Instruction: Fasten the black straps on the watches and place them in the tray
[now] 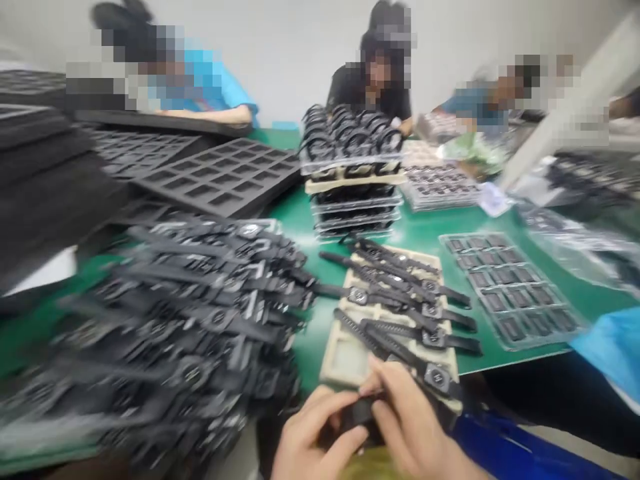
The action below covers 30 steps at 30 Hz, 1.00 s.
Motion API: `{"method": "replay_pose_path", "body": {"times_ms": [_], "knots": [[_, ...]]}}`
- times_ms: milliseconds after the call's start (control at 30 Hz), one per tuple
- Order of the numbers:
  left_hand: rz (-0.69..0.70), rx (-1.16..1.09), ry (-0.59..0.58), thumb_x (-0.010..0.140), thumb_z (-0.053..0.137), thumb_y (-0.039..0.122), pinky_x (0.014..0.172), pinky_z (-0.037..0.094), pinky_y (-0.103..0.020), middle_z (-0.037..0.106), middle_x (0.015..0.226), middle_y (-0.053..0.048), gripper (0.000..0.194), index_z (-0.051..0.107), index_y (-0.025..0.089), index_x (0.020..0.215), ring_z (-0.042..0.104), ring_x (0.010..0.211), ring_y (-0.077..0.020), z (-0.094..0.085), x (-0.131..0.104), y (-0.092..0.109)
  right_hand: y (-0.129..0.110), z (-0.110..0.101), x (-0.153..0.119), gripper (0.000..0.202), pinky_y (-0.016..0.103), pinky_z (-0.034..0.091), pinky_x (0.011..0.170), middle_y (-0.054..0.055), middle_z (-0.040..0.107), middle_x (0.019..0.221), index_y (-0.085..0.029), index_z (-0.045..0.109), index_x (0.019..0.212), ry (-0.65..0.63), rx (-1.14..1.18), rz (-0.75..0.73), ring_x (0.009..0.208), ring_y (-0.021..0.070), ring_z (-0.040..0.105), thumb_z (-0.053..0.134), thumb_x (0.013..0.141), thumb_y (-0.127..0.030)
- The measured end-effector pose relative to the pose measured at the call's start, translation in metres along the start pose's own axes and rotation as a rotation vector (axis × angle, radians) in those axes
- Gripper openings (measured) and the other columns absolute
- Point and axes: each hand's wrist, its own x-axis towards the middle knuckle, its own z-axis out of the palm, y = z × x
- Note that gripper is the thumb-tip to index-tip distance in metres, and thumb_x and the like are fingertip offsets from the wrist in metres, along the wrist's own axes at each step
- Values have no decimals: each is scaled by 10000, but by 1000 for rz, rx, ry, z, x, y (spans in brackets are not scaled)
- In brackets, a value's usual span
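At the table's near edge, my left hand (315, 433) and my right hand (413, 423) are closed together on a black watch (357, 415), which the fingers mostly hide. Thumbs and fingertips pinch it from both sides. Just beyond them lies a cream tray (345, 357) with several black smartwatches (433, 337) laid across it, straps stretched out. The tray's near left compartment shows bare. To the left of my hands spreads a large heap of black strapped watches (200, 320), blurred at its near side.
Stacked trays of curled watch straps (353, 160) stand behind the cream tray. A clear tray of dark square pieces (515, 287) lies right. Black foam trays (220, 177) and a tall dark stack (45, 193) fill the left. Several people sit across; a blue sleeve (613, 350) is at right.
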Motion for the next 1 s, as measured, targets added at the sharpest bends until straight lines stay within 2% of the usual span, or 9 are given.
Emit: {"method": "replay_pose_path", "body": {"times_ms": [67, 133, 200, 300, 433, 567, 733, 867, 1000], "knots": [[-28, -50, 21, 843, 841, 495, 604, 555, -194, 711, 700, -12, 269, 845, 246, 946, 656, 615, -144, 3, -2, 6, 8, -1, -2, 561, 307, 604, 816, 60, 705, 976, -287, 280, 1688, 22, -2, -105, 897, 204, 713, 388, 1139, -249], [-69, -91, 15, 829, 839, 557, 605, 530, -198, 689, 675, -12, 344, 851, 237, 954, 637, 628, -143, 7, -4, 9, 14, -4, -3, 554, 292, 592, 699, 35, 685, 881, -313, 261, 1697, -26, 49, -168, 775, 195, 692, 376, 1155, -316], [-109, -123, 22, 810, 839, 604, 604, 505, -205, 670, 675, -12, 405, 853, 229, 962, 619, 634, -141, 10, -7, 10, 16, -7, -5, 488, 299, 586, 677, 36, 680, 873, -322, 411, 1635, -73, 110, -170, 768, 200, 685, 398, 1150, -369], [-141, -161, 55, 788, 860, 598, 600, 484, -215, 675, 706, -20, 419, 851, 223, 975, 599, 641, -141, 12, -11, 9, 16, -8, -9, 318, 289, 588, 707, 52, 686, 925, -268, 665, 1344, -52, 162, -69, 827, 197, 688, 437, 1140, -354], [-118, -171, 81, 794, 869, 569, 601, 479, -217, 702, 715, -34, 391, 848, 216, 960, 601, 648, -145, 11, -12, 7, 17, -6, -11, 281, 251, 566, 685, 27, 686, 882, -244, 681, 1147, -66, 207, 5, 782, 162, 669, 419, 1150, -345], [-70, -153, 106, 817, 837, 601, 619, 500, -227, 705, 705, -50, 442, 844, 189, 977, 622, 664, -157, 10, -12, 3, 20, -7, -10, 330, 250, 554, 697, 28, 673, 890, -249, 701, 1136, -147, 246, 22, 811, 158, 668, 403, 1154, -390], [-19, -144, 104, 813, 833, 615, 618, 501, -234, 716, 693, -54, 470, 845, 176, 982, 621, 664, -160, 11, -12, 2, 23, -7, -10, 360, 253, 546, 690, 28, 657, 917, -259, 708, 1196, -160, 281, 29, 819, 157, 654, 390, 1154, -425], [-24, -132, 104, 823, 839, 583, 617, 506, -251, 732, 710, -58, 437, 848, 182, 995, 609, 670, -169, 10, -10, 4, 20, -7, -6, 362, 243, 549, 663, 24, 584, 895, -255, 729, 1217, -191, 195, -18, 789, 155, 620, 424, 1143, -435], [-47, -141, 78, 850, 819, 574, 720, 530, -307, 757, 765, -77, 417, 846, 199, 1029, 612, 776, -210, 7, -10, 5, 16, -8, -5, 378, 258, 578, 681, 42, 559, 937, -255, 708, 1354, -261, 135, -35, 805, 169, 619, 440, 1135, -408]]}}
